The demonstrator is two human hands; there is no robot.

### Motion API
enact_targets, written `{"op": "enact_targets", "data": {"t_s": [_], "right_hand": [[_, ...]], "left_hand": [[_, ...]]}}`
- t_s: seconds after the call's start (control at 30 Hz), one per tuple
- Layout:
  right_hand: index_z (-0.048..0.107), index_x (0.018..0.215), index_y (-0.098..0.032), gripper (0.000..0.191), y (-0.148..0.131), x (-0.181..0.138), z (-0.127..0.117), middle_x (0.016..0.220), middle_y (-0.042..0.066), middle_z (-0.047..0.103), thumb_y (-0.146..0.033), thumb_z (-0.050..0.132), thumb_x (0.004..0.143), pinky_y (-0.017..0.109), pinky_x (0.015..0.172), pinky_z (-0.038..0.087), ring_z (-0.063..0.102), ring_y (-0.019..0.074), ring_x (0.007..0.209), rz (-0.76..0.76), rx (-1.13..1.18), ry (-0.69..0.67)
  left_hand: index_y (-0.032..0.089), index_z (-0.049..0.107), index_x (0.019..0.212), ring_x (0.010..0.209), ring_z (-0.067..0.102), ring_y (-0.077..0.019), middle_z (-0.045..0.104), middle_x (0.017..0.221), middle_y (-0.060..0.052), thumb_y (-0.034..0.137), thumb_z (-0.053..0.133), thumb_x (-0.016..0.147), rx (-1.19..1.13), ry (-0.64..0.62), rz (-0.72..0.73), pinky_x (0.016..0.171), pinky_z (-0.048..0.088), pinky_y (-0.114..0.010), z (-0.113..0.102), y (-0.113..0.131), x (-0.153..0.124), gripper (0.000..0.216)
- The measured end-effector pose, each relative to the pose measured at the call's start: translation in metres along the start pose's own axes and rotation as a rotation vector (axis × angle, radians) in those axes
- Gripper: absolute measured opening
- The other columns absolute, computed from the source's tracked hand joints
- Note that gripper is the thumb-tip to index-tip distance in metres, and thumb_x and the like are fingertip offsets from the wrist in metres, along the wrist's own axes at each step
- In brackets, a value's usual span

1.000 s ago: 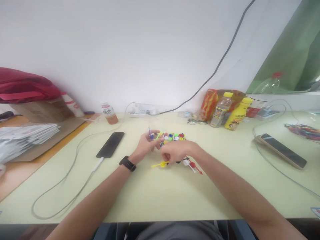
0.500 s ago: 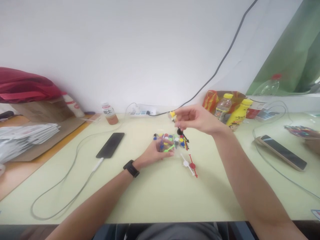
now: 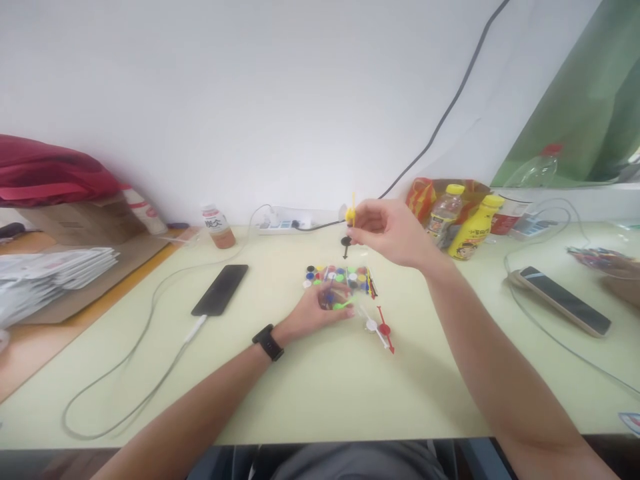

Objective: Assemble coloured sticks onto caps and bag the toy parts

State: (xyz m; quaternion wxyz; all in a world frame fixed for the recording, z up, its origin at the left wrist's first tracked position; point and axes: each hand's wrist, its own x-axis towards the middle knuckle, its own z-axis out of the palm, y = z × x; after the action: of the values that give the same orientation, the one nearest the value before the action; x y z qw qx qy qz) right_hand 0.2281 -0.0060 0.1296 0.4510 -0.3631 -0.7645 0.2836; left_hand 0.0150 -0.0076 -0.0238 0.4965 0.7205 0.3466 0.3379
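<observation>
Up above the surface [image 3: 320, 393], the right hand [image 3: 387, 233] pinches a yellow pointer [image 3: 352, 212] and a black pointer [image 3: 345, 244], both upright, just behind the pack of coloured pieces [image 3: 345, 275]. The left hand [image 3: 320, 312], nearer the pack, rests at its near edge, curled around a green pointer [image 3: 343, 305].

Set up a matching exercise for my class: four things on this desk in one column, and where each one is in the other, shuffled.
Things
1. yellow arrow
2. red arrow
3. black phone
4. yellow bottle

Places
a. standing at the back, near the wall
b. held up in the right hand, above the table
c. lying flat, plugged into a white cable
d. lying just right of the left hand

Pairs: 1-b, 2-d, 3-c, 4-a
</observation>
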Motion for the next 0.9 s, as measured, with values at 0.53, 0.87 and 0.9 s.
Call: {"op": "enact_targets", "data": {"t_s": [0.53,0.87,0.9], "right_hand": [[0.070,0.082,-0.019,0.031,-0.016,-0.012,-0.032,0.064,0.000,0.055,-0.038,0.053,0.098,0.031,0.053,0.030,0.046,0.0141,0.058,-0.039,-0.443,-0.170],[0.062,0.089,-0.022,0.005,-0.024,-0.018,-0.027,0.070,-0.002,0.061,-0.024,0.058,0.090,0.027,0.057,0.033,0.050,0.0133,0.060,-0.005,-0.514,-0.221],[0.061,0.087,-0.022,0.005,-0.023,-0.017,-0.024,0.068,-0.002,0.060,-0.023,0.057,0.089,0.027,0.056,0.032,0.049,0.0128,0.058,0.000,-0.521,-0.234]], "left_hand": [[0.018,0.069,0.119,0.086,0.066,-0.0177,0.072,0.106,-0.007,0.042,0.083,0.080,0.008,-0.007,0.031,0.070,0.050,-0.026,0.000,-0.004,0.002,0.048],[0.017,0.074,0.108,0.100,0.069,-0.0231,0.074,0.110,-0.010,0.041,0.082,0.083,0.023,-0.026,0.067,0.089,0.054,-0.035,0.002,-0.007,0.001,0.036],[0.017,0.074,0.109,0.100,0.069,-0.0231,0.074,0.111,-0.011,0.041,0.081,0.083,0.031,-0.033,0.068,0.089,0.054,-0.035,0.002,-0.007,0.001,0.036]]}}
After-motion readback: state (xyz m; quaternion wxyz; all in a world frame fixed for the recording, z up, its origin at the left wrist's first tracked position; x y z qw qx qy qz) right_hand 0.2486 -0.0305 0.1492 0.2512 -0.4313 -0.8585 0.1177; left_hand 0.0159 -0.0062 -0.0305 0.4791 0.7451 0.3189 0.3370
